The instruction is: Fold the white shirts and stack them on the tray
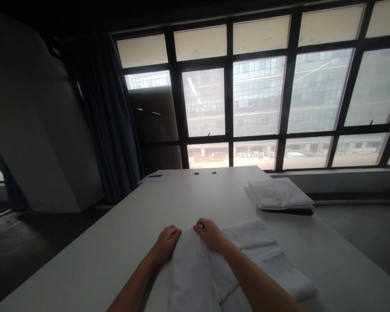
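A white cloth point(191, 268) lies partly folded on the table in front of me; seams show, but I cannot tell which garment it is, if any. At its upper left corner my left hand point(167, 241) is closed, thumb and fingers pinching the edge. My right hand point(209, 233) grips the top edge a short way to the right, fingers curled. Beneath my right forearm, more of the cloth spreads out in overlapping, wrinkled layers toward the right. The forearm hides part of it, and its near end runs out of view.
The white table point(123, 242) narrows away toward the windows. At its right edge sits a stack of folded white cloth point(277, 193) with a dark item point(289, 212) underneath. Paper point(159, 178) with a pen point(155, 176) lies at the far left corner. A blue curtain point(112, 117) hangs beyond.
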The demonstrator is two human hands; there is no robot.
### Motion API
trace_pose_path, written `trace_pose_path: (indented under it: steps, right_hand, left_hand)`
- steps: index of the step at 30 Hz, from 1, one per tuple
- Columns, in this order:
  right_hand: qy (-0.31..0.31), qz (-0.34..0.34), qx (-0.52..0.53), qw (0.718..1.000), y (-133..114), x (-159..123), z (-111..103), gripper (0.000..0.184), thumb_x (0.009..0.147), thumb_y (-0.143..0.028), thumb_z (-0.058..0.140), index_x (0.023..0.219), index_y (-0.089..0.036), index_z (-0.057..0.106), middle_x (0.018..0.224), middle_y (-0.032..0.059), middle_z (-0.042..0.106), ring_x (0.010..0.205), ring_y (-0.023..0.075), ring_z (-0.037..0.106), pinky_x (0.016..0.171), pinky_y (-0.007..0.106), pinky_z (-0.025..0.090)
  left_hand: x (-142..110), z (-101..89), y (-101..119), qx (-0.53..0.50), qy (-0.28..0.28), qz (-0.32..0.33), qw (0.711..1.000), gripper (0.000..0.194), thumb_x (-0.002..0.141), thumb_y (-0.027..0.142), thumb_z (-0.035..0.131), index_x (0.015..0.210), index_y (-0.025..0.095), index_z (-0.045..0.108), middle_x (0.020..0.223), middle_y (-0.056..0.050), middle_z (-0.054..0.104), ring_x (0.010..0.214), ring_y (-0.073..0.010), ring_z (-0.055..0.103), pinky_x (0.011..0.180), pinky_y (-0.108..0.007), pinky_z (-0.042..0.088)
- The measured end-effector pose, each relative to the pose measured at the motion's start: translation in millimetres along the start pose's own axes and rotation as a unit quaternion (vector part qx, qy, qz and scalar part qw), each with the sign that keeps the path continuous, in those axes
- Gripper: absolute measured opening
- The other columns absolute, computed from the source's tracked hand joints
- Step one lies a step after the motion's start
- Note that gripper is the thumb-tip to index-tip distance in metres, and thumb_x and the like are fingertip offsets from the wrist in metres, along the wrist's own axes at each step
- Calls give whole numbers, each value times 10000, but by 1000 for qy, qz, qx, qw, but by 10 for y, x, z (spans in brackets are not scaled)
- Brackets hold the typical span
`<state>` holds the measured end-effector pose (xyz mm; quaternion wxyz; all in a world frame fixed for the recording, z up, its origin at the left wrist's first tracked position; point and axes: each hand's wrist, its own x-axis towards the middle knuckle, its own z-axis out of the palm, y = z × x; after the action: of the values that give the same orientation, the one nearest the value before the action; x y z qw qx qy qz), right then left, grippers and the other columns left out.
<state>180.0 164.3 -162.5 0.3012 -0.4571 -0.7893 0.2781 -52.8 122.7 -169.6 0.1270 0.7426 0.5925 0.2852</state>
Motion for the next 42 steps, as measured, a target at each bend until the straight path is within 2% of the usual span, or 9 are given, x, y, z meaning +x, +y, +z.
trace_pose_path:
  steps: [6, 11, 19, 23, 29, 31, 35, 38, 42]
  right_hand:
    - [-1, 45, -59, 997, 52, -33, -27, 288, 902, -389, 566, 1019, -172, 715, 1031, 125, 718, 972, 236, 643, 845, 318, 430]
    - [-8, 76, -123, 989, 71, -78, -39, 295, 914, -416, 556, 1016, -182, 702, 992, 147, 719, 922, 267, 667, 809, 362, 454]
    - [-16, 95, -209, 973, 59, -134, -12, 300, 907, -438, 590, 1051, -186, 667, 1010, 136, 716, 958, 279, 676, 823, 369, 481]
    - [-20, 90, -240, 966, 52, -133, -23, 286, 932, -431, 562, 1052, -191, 663, 1023, 123, 708, 979, 268, 669, 867, 375, 475]
    - [8, 66, -264, 962, 53, -154, -12, 303, 918, -423, 584, 1102, -190, 645, 1134, 131, 649, 1079, 286, 609, 911, 397, 455]
    - [15, 63, -264, 962, 61, -166, -11, 305, 921, -420, 579, 1106, -187, 642, 1127, 134, 643, 1079, 283, 603, 914, 393, 451]
    - [22, 59, -254, 965, 104, -187, -14, 298, 930, -446, 562, 1060, -194, 654, 1099, 122, 649, 1053, 264, 609, 911, 375, 445]
    - [27, 59, -242, 968, 152, -182, -26, 270, 937, -430, 555, 1047, -209, 661, 1079, 105, 658, 1040, 256, 614, 903, 373, 443]
    - [25, 57, -217, 974, 148, -140, -97, 225, 947, -352, 528, 1012, -199, 679, 1025, 97, 674, 995, 237, 629, 878, 357, 449]
  left_hand:
    - [16, 65, -28, 90, -6, -15, 996, 526, 989, 516, 309, 791, 205, 684, 925, -73, 654, 910, -231, 574, 836, -323, 394]
    - [-16, 81, 36, 165, -7, -29, 986, 451, 1002, 425, 335, 873, 218, 714, 1006, -70, 647, 969, -230, 563, 856, -337, 373]
    - [-86, 109, 197, 266, 6, -24, 964, 404, 1011, 402, 360, 931, 202, 703, 1058, -91, 630, 1039, -269, 536, 910, -401, 359]
    - [-113, 19, 307, 290, 7, -18, 957, 381, 1003, 382, 380, 923, 192, 700, 1051, -107, 642, 1039, -288, 550, 911, -428, 383]
    - [-250, -51, 656, 278, -17, 38, 960, 348, 954, 235, 427, 1236, 232, 631, 1332, -76, 602, 1258, -234, 503, 1103, -395, 320]
    - [-351, 80, 827, 244, -72, 58, 965, 457, 961, 321, 445, 1398, 220, 532, 1471, -80, 518, 1373, -233, 427, 1182, -384, 250]
    - [-602, 378, 1096, 197, -174, 25, 965, 880, 915, 671, 425, 1583, 144, 203, 1651, -124, 131, 1522, -330, 97, 1243, -489, 108]
    - [-772, 441, 1144, 199, -194, 14, 961, 969, 863, 785, 399, 1590, 219, 99, 1648, -96, -16, 1505, -379, -61, 1218, -604, 0]
    - [-916, 441, 1070, 207, -243, 37, 947, 949, 838, 797, 433, 1576, 293, 115, 1630, -79, -31, 1479, -436, -77, 1154, -720, -35]
